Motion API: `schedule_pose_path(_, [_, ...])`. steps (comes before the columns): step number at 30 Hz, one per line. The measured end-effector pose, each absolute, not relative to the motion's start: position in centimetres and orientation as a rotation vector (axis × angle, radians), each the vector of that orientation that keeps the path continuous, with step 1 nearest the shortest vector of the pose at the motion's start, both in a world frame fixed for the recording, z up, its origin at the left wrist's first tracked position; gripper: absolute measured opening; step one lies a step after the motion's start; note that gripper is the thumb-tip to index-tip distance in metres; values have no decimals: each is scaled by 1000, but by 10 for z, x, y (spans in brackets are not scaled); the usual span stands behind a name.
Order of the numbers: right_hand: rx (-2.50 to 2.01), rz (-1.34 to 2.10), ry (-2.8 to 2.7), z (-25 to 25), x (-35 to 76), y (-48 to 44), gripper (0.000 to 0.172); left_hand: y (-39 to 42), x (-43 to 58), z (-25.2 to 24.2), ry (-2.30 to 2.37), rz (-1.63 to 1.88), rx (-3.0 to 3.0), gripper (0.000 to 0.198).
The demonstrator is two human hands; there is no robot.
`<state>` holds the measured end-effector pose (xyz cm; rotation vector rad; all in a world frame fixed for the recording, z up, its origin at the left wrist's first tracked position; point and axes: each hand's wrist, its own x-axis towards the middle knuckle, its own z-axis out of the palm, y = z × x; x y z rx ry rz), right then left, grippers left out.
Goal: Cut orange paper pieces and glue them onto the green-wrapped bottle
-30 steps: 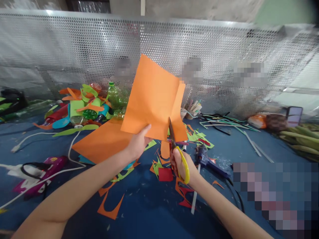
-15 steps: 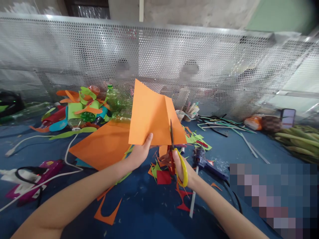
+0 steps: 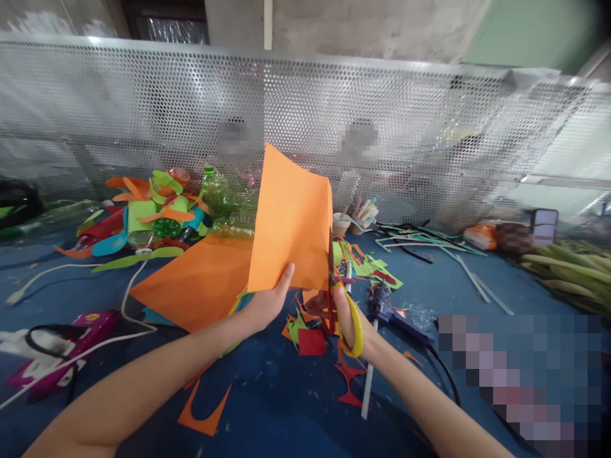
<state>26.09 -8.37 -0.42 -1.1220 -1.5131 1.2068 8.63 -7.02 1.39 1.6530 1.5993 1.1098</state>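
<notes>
My left hand (image 3: 271,299) pinches the lower edge of an upright sheet of orange paper (image 3: 291,229), thumb on the near face and fingers behind it. In my right hand (image 3: 348,321) is a pair of scissors (image 3: 356,331) with yellow and red handle loops. Its dark blades stand upright along the sheet's right edge, seen nearly edge-on. I cannot tell whether they are biting into the paper. Below my hands lie paper scraps, among them a red piece (image 3: 312,342) and green bits (image 3: 296,327).
A larger orange sheet (image 3: 191,280) lies left of my hands. Paper-and-bottle propellers (image 3: 157,210) and a green bottle (image 3: 212,187) stand behind it. A blue glue gun (image 3: 398,318) rests at right, and a magenta power strip (image 3: 62,362) at left. Perforated metal panel (image 3: 405,140) closes off the back.
The sheet has turned, and its right-hand flap no longer shows beyond the scissors. The blades now line up with its right edge. Both hands keep their grip.
</notes>
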Motion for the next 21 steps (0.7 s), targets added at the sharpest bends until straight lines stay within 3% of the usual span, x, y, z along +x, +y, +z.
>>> schedule_pose_path(8, [-1112,1146,-1551,-2,261,-86,68,-75,97,20,1431,1246,1572,53])
schedule_pose_path(21, [-1156,1122,-1553,-3,256,-92,60,-79,104,15,1041,1290,1372,52])
